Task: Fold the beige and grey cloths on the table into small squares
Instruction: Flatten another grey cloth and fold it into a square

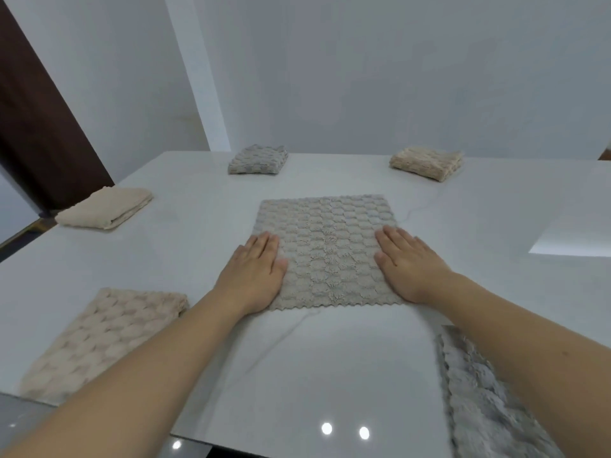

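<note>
A textured beige-grey cloth (322,251) is spread flat on the white counter (330,375), directly between and under both hands. The left hand (253,272) is laid flat on the cloth's left edge, fingers straight and together, palm down. The right hand (408,264) is laid flat on the right edge in the same way. Nothing is gripped by either hand; the cloth is only pressed.

The cloth is judged soft, light and limp, with a thick tufted pile; no stiffness can be expected, so a lifted edge would sag. The scalloped near hem, running between the two wrists, is fully exposed. The counter looks glossy, so sliding of the cloth when pulled is likely. Best hold is judged to be a pinch at the two near corners, just beside each wrist, or at the two side edges under the palms, so one half can be carried over the other.

Beyond the fingertips, a folded grey square (258,159) and a folded beige square (426,162) are seen. Left of the left hand, a folded plain beige cloth (104,208) is lying. Beside the left forearm a beige textured cloth (102,342) is lying, seemingly part-folded. Under the right forearm a grey fluffy cloth (476,391) is lying, partly hidden and blurred.
</note>
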Motion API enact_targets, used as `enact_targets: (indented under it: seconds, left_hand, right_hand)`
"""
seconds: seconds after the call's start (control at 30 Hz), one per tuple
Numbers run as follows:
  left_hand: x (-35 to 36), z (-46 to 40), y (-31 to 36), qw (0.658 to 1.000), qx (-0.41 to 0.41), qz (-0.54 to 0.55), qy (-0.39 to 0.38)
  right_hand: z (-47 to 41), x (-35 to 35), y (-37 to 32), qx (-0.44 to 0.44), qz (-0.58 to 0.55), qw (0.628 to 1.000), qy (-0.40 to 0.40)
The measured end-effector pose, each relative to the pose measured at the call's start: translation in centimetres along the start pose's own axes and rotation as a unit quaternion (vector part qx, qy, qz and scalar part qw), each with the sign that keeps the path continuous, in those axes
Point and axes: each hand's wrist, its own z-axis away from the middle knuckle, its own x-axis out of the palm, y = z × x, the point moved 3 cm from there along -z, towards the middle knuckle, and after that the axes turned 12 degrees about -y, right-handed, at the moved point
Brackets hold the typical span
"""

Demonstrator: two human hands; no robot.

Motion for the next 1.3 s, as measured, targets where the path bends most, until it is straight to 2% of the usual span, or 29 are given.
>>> enact_targets:
  seconds: [0.07, 0.13, 0.2, 0.27, 0.37, 0.43, 0.57, 0.87, 1.07, 1.3]
  left_hand:
    - [-0.3, 0.3, -0.3, 1.0, -0.003, -0.01, -0.024]
    - [-1.2, -0.1, -0.1, 0.998, -0.006, -0.041, -0.04]
    - [-2.9, -1.4, 0.4, 0.999, -0.009, -0.046, -0.018]
    - [-5.5, -3.6, 1.3, 1.0, -0.003, 0.004, 0.026]
    - [-8.3, -7.9, 3.9, 0.994, 0.058, 0.059, 0.071]
    - [-7.6, -10.6, 4.9, 0.993, 0.086, 0.053, 0.066]
    - [-3.3, -13.8, 4.2, 0.999, 0.047, -0.013, 0.023]
    - [-3.5, -13.6, 3.5, 0.999, 0.047, -0.012, 0.015]
    - [-3.4, -12.3, -1.8, 1.0, -0.01, 0.004, 0.02]
    - [-3.4, -12.4, -1.7, 1.0, -0.018, 0.004, 0.024]
  right_hand:
    - [0.1, -0.6, 0.4, 0.008, 0.034, 0.999, -0.027]
    - [-0.7, -2.0, -0.2, 0.005, 0.069, 0.997, -0.021]
    - [-2.3, -3.9, -1.4, -0.012, 0.071, 0.997, 0.021]
    - [-4.5, -5.8, -2.8, -0.036, 0.05, 0.997, 0.048]
    - [-8.5, -7.4, -4.9, -0.083, 0.047, 0.993, 0.064]
    - [-11.1, -6.5, -5.2, -0.085, 0.038, 0.994, 0.065]
    - [-14.1, -3.5, -3.9, -0.044, 0.03, 0.997, 0.046]
    - [-13.4, -3.8, -3.3, -0.054, 0.015, 0.998, 0.028]
    - [-11.2, -3.8, 1.9, -0.013, 0.016, 1.0, 0.007]
    - [-11.8, -3.8, 1.8, -0.007, 0.018, 1.0, 0.022]
